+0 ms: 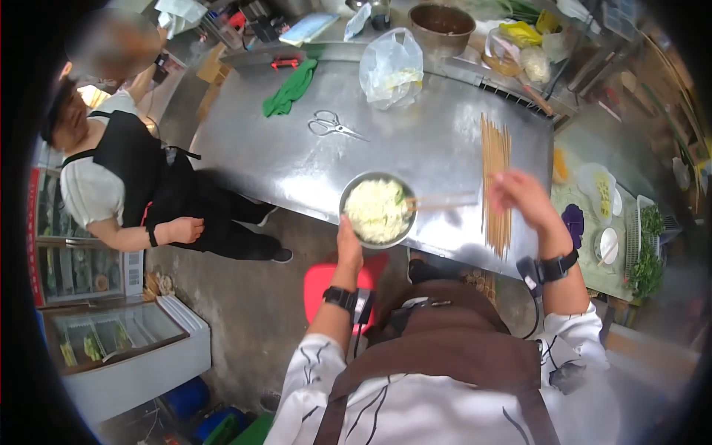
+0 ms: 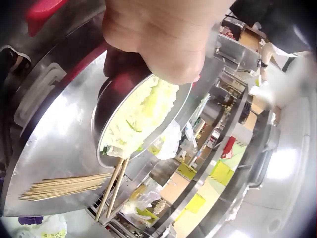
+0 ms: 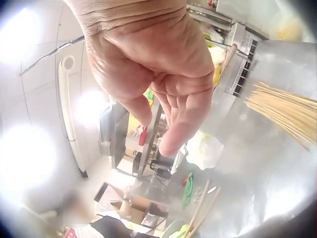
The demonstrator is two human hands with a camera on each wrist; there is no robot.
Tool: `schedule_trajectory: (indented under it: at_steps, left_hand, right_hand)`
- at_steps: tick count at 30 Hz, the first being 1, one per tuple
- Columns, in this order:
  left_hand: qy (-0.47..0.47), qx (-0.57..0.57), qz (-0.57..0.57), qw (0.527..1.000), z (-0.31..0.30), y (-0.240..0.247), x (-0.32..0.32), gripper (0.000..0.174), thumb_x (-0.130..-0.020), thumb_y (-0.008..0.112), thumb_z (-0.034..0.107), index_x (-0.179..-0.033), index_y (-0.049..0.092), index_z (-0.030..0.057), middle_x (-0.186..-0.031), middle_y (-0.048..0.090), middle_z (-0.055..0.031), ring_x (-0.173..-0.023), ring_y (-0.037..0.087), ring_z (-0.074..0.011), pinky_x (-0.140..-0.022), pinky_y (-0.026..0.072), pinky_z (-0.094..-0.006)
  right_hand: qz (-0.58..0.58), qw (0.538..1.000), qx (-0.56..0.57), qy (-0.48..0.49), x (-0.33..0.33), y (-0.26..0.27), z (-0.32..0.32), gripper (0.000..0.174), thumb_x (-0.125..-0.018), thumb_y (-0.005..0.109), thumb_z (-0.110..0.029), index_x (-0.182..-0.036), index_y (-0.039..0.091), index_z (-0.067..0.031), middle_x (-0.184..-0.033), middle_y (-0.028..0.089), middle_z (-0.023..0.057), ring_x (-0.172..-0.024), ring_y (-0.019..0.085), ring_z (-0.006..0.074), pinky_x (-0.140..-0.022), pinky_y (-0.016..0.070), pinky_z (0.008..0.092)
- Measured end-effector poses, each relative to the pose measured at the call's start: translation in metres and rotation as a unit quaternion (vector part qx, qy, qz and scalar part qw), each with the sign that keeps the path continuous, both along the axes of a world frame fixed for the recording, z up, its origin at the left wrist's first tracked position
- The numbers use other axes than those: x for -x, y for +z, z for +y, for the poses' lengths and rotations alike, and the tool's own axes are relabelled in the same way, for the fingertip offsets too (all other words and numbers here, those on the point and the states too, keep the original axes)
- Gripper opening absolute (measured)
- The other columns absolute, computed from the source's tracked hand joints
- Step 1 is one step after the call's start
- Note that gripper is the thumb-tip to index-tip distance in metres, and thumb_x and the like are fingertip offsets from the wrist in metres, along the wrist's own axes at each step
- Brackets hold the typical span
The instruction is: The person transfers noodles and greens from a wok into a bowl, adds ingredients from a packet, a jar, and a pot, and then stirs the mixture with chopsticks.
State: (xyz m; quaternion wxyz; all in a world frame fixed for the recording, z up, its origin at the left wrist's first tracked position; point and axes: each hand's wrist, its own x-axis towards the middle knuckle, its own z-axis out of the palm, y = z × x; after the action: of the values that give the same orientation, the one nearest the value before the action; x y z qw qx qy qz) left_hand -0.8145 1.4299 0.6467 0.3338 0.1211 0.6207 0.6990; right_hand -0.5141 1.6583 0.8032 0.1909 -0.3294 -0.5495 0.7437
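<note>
Kitchen: tiled floor not clear, shelving and clutter along the far side, a second person in a black apron at left.
Steel table: main work surface, bowl at its near edge.
Stick bundle: thin sticks laid side by side on the table, right of the bowl.
Plastic bag: far side of the table, pale contents.
Bowl: held by the left hand; can't tell if its base touches the table.
Food: pale yellow shreds with bits of green, fills the bowl.
Left hand: gripping the bowl at its rim.
Right hand: loosely bent fingers, grasping nothing; overlaps the bundle in head view, apart from it in right wrist view.
Green cloth: far left on the table, scissors nearer.
Chopsticks: one end in the food, free ends past the rim, nobody holding them.
Step, judged: bowl steadied, right hand between actions.
Next move, judged: if chopsticks, pinch the free ends and keep the bowl level; if bundle, single out one stick.
</note>
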Motion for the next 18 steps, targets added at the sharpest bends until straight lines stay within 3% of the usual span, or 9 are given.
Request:
schedule_trajectory:
  at_steps: [2, 5, 9, 13, 16, 18]
  left_hand:
    - [-0.019, -0.005, -0.016, 1.0, 0.04, -0.002, 0.006, 0.058, -0.097, 0.026, 0.041, -0.129, 0.036, -0.0057, -0.129, 0.045, -0.0146, -0.118, 0.044, -0.0208, -0.099, 0.0339, -0.0322]
    - [-0.033, 0.123, 0.029, 0.991, 0.089, -0.011, 0.022, 0.061, -0.096, 0.028, 0.044, -0.128, 0.038, -0.0072, -0.129, 0.045, -0.0159, -0.119, 0.042, -0.0212, -0.099, 0.0323, -0.0315]
    - [-0.039, 0.174, 0.025, 0.984, 0.133, -0.025, 0.043, 0.068, -0.093, 0.032, 0.05, -0.124, 0.042, -0.0094, -0.124, 0.047, -0.0193, -0.112, 0.045, -0.0227, -0.096, 0.0334, -0.032]
    - [-0.128, 0.27, 0.145, 0.943, 0.148, -0.107, 0.095, 0.07, -0.092, 0.026, 0.052, -0.122, 0.041, -0.0099, -0.125, 0.039, -0.0313, -0.118, 0.036, -0.0408, -0.101, 0.0253, -0.0421]
    - [-0.158, 0.33, 0.231, 0.901, 0.148, -0.057, 0.083, 0.069, -0.092, 0.026, 0.052, -0.124, 0.041, -0.0072, -0.124, 0.041, -0.0289, -0.117, 0.036, -0.0399, -0.1, 0.0246, -0.0447]
    - [-0.107, 0.245, 0.211, 0.94, 0.127, -0.086, 0.095, 0.068, -0.094, 0.022, 0.052, -0.125, 0.042, -0.0051, -0.116, 0.053, -0.0138, -0.095, 0.055, -0.027, -0.086, 0.0423, -0.0343]
  right_hand:
    - [-0.003, 1.0, -0.002, 0.023, 0.039, 0.0, 0.027, 0.031, -0.09, 0.053, -0.024, -0.107, 0.055, 0.0014, -0.081, 0.061, 0.0085, -0.064, 0.06, 0.013, -0.056, 0.0497, 0.0239]
    - [-0.01, 0.999, -0.006, 0.046, 0.084, 0.004, 0.057, 0.03, -0.09, 0.053, -0.024, -0.106, 0.054, 0.0013, -0.081, 0.06, 0.0081, -0.064, 0.06, 0.0131, -0.056, 0.0493, 0.0241]
    - [-0.031, 0.996, 0.005, 0.08, 0.129, -0.002, 0.085, 0.028, -0.089, 0.053, -0.022, -0.105, 0.054, 0.0018, -0.081, 0.06, 0.0083, -0.065, 0.06, 0.0133, -0.057, 0.0494, 0.0247]
    - [-0.034, 0.998, 0.005, 0.059, 0.175, -0.008, 0.108, 0.028, -0.087, 0.055, -0.021, -0.104, 0.054, 0.0023, -0.083, 0.061, 0.0092, -0.067, 0.06, 0.0141, -0.059, 0.0499, 0.0257]
    - [0.007, 1.0, -0.001, 0.015, 0.224, -0.018, 0.121, 0.028, -0.086, 0.057, -0.02, -0.103, 0.055, 0.0022, -0.086, 0.061, 0.0103, -0.074, 0.06, 0.0156, -0.064, 0.0503, 0.0269]
    - [0.069, 0.997, -0.004, -0.023, 0.267, -0.03, 0.135, 0.03, -0.085, 0.059, -0.02, -0.105, 0.055, 0.002, -0.089, 0.061, 0.0097, -0.078, 0.06, 0.0159, -0.067, 0.0503, 0.0274]
